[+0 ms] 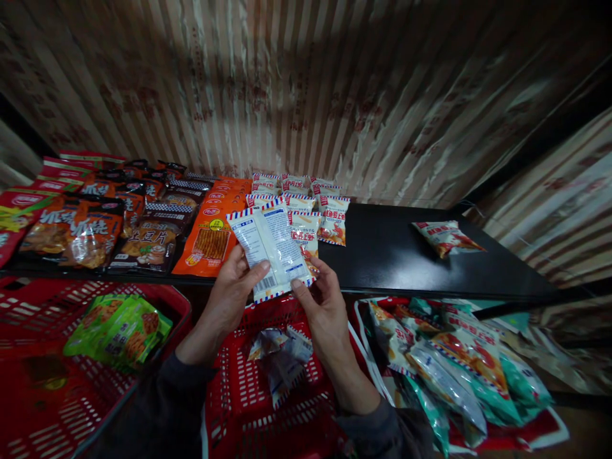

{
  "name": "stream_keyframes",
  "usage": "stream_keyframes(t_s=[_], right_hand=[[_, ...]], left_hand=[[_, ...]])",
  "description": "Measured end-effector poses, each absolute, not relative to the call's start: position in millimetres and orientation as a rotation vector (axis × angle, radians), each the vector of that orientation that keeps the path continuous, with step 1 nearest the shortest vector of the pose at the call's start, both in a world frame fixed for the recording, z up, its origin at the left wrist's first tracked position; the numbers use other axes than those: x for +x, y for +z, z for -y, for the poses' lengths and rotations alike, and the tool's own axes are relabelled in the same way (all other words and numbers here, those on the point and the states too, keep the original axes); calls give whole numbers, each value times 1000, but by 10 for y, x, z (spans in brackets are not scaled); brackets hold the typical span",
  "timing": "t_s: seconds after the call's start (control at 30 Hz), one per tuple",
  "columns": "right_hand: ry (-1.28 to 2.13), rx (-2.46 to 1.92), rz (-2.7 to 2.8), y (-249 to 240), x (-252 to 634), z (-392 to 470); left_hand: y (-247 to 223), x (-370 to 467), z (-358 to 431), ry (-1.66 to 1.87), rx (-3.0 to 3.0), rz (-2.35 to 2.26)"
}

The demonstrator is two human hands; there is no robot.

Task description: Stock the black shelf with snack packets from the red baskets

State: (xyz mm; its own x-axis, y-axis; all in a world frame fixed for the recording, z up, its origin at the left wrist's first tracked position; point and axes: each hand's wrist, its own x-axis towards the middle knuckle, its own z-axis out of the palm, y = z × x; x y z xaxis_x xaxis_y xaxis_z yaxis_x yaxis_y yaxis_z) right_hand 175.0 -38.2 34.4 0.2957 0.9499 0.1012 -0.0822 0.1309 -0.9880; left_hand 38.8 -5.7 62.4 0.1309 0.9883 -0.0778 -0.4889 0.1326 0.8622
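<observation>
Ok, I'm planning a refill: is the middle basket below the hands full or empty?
Neither: a few snack bags lie in the middle basket, with much of its slotted floor bare.

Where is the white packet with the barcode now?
In the head view, the white packet is near centre, held by the left hand and right hand, above the middle red basket, partly hiding other packets on the black shelf.

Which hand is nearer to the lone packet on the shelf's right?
Right: the right hand is left of the lone packet; the left hand is farther left.
</observation>
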Motion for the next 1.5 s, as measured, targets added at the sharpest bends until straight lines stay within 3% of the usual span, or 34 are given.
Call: stream_keyframes(t_s=[0.23, 0.37, 1.0, 1.5], right_hand=[[-125, -1242, 1574, 358, 1829, 401], [-300, -1196, 1739, 357, 1835, 416], [96, -1164, 1804, 398, 1760, 513], [817, -1009, 1031, 471, 1760, 464]], left_hand=[[576, 417, 68, 1238, 830, -779], [560, 442, 83, 1246, 844, -767], [622, 408, 205, 1303, 891, -622], [701, 416, 301, 1220, 1320, -691]])
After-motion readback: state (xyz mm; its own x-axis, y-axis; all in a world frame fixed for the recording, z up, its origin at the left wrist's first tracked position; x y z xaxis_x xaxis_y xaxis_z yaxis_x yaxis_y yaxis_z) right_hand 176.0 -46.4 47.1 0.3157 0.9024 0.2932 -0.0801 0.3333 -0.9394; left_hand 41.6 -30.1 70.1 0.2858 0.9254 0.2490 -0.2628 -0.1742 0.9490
